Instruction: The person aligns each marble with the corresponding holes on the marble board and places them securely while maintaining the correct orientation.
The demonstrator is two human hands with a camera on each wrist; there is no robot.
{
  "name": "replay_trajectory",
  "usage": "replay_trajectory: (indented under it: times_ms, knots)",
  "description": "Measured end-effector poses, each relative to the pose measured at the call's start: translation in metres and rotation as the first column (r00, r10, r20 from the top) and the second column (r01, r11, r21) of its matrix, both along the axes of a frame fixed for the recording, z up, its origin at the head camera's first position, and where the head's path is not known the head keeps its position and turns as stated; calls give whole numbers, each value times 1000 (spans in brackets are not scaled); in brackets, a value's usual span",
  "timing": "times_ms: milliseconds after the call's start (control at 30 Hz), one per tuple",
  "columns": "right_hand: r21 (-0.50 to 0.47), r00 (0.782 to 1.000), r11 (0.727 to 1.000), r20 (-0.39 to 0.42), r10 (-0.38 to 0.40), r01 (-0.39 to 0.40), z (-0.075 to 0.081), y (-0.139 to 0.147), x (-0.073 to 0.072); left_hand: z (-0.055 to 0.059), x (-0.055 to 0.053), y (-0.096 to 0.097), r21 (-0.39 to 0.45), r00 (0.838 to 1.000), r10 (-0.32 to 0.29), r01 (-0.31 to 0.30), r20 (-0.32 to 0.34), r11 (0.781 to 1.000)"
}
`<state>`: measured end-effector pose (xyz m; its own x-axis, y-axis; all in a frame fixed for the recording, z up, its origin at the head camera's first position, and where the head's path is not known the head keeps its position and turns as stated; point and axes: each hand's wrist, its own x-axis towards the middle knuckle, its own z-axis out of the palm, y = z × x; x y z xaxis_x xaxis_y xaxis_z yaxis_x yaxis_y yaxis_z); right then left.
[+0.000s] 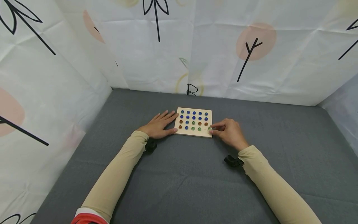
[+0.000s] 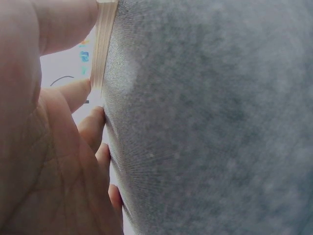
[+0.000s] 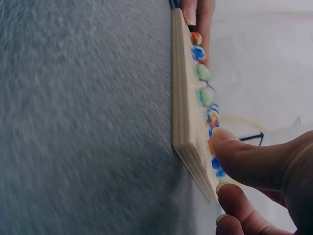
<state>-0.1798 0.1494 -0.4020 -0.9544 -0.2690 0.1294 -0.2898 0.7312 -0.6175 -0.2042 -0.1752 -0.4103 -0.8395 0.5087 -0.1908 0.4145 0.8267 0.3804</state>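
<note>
A pale wooden board (image 1: 193, 133) lies flat on the grey cloth, with glass marbles set on it in rows. Blue marbles fill most of the two far rows; brown, blue and green ones sit in the nearer two. My left hand (image 1: 159, 127) is spread at the board's left side, its thumb and index fingertip on the edge. At the near right corner my right hand (image 1: 229, 132) pinches a green marble (image 1: 209, 128) between thumb and fingers, right at the board's surface. In the right wrist view the thumb (image 3: 244, 156) hides that marble.
Grey cloth (image 1: 179, 180) covers the table around the board. A white patterned sheet (image 1: 218, 53) hangs behind it and along the left. Each wrist carries a black camera, such as the right one (image 1: 232, 161).
</note>
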Motion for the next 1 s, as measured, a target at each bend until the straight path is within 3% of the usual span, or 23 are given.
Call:
replay_trajectory:
  times_ms: [333,1000]
  knots:
    - [-33,999,999,3,34,-33,-5,-12,0,1,0,0,1,1000,4,-4,3,1000]
    - [-54,999,998,7,38,-37,-6,-11,1,3,1,1,-2,1000,4,-4,4,1000]
